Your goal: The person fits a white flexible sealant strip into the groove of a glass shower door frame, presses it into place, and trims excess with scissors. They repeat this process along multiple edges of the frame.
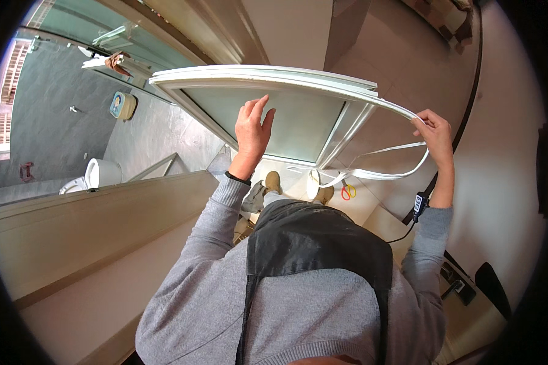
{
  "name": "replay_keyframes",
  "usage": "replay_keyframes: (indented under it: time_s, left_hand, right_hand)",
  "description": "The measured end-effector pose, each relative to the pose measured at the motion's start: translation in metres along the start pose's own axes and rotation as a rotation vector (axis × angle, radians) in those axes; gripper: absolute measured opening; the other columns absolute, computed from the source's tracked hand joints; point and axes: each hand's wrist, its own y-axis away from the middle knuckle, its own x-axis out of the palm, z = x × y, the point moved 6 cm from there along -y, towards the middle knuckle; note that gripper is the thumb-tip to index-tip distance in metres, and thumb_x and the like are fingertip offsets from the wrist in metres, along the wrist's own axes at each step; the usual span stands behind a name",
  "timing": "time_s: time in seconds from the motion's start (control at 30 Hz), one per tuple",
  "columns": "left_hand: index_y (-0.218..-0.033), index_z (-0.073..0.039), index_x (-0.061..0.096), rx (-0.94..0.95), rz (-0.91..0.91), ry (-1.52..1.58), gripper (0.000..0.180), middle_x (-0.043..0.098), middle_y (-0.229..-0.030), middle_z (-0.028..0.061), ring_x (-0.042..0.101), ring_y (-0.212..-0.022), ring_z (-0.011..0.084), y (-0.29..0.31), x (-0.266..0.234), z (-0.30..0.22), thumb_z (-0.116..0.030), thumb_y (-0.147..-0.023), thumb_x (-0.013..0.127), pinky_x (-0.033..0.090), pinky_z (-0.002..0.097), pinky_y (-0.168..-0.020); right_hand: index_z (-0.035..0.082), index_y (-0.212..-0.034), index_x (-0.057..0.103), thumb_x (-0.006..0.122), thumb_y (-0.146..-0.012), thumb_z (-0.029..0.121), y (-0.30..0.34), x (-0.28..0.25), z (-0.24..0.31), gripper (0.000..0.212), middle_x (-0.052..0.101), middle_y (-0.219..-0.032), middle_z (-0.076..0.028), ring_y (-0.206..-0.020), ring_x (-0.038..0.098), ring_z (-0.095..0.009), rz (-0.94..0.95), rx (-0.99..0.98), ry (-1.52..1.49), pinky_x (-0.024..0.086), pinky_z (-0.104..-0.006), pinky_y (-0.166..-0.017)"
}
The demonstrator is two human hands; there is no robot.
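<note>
In front of me stands a white-framed glass door panel, its white top edge running across at about chest height. A long white flexible strip lies along that edge toward the right corner. Past the corner, my right hand pinches the strip between thumb and fingers. From there the slack loops down toward the floor by my shoes. My left hand is raised before the glass, fingers extended and thumb apart, holding nothing. Scissors with red and yellow handles lie near my right shoe.
A beige door frame and ledge run along my left. Beyond it, a grey-tiled bathroom holds a white toilet and a yellowish tub. A pale wall rises on my right. A grey cloth lies by my left shoe.
</note>
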Motion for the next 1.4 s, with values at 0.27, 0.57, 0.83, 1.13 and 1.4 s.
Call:
replay_keyframes:
  time_s: [0.27, 0.57, 0.83, 1.13, 1.4]
  left_hand:
    - [-0.120, -0.009, 0.068, 0.287, -0.164, -0.165, 0.046, 0.067, -0.113, 0.0093, 0.061, -0.106, 0.0305, -0.057, -0.064, 0.046, -0.009, -0.075, 0.081, 0.051, 0.0405, -0.091]
    - [-0.102, -0.005, 0.072, 0.451, 0.236, -0.045, 0.025, 0.071, -0.096, 0.0105, 0.065, -0.093, 0.0318, -0.103, -0.038, 0.049, -0.018, -0.082, 0.076, 0.052, 0.0422, -0.085]
    - [-0.096, -0.003, 0.072, 0.458, 0.274, 0.038, 0.020, 0.068, -0.088, 0.0114, 0.066, -0.087, 0.0320, -0.111, -0.035, 0.041, -0.015, -0.081, 0.077, 0.054, 0.0418, -0.075]
    - [-0.091, -0.003, 0.072, 0.490, 0.365, -0.001, 0.016, 0.066, -0.082, 0.0106, 0.064, -0.076, 0.0299, -0.118, -0.034, 0.022, -0.006, -0.076, 0.078, 0.054, 0.0391, -0.068]
    - [-0.092, -0.003, 0.072, 0.491, 0.413, -0.016, 0.024, 0.070, -0.085, 0.0088, 0.067, -0.078, 0.0259, -0.116, -0.005, -0.023, 0.003, -0.070, 0.082, 0.055, 0.0352, -0.069]
  right_hand:
    - [0.001, -0.090, 0.067, 0.069, -0.095, 0.013, -0.001, -0.009, 0.009, 0.013, 0.066, -0.078, 0.001, -0.065, 0.060, -0.006, 0.082, -0.022, 0.067, 0.047, -0.0212, -0.061]
    - [0.002, -0.091, 0.069, 0.068, -0.096, 0.017, 0.001, -0.017, 0.013, 0.016, 0.067, -0.079, 0.000, -0.064, 0.059, -0.006, 0.000, -0.062, 0.075, 0.048, -0.0212, -0.062]
    - [0.001, -0.089, 0.067, 0.070, -0.093, 0.014, 0.027, -0.004, 0.022, 0.014, 0.064, -0.075, 0.002, -0.068, 0.060, -0.006, -0.096, -0.057, 0.134, 0.047, -0.0234, -0.062]
    - [0.002, -0.093, 0.071, 0.077, -0.084, 0.009, 0.038, 0.001, 0.024, 0.012, 0.069, -0.073, -0.006, -0.064, 0.064, -0.013, -0.178, -0.134, 0.198, 0.047, -0.0273, -0.058]
    - [-0.001, -0.094, 0.071, 0.081, -0.075, -0.002, 0.028, 0.001, 0.020, 0.021, 0.073, -0.095, -0.011, -0.080, 0.072, -0.023, -0.253, -0.345, 0.222, 0.058, -0.0299, -0.068]
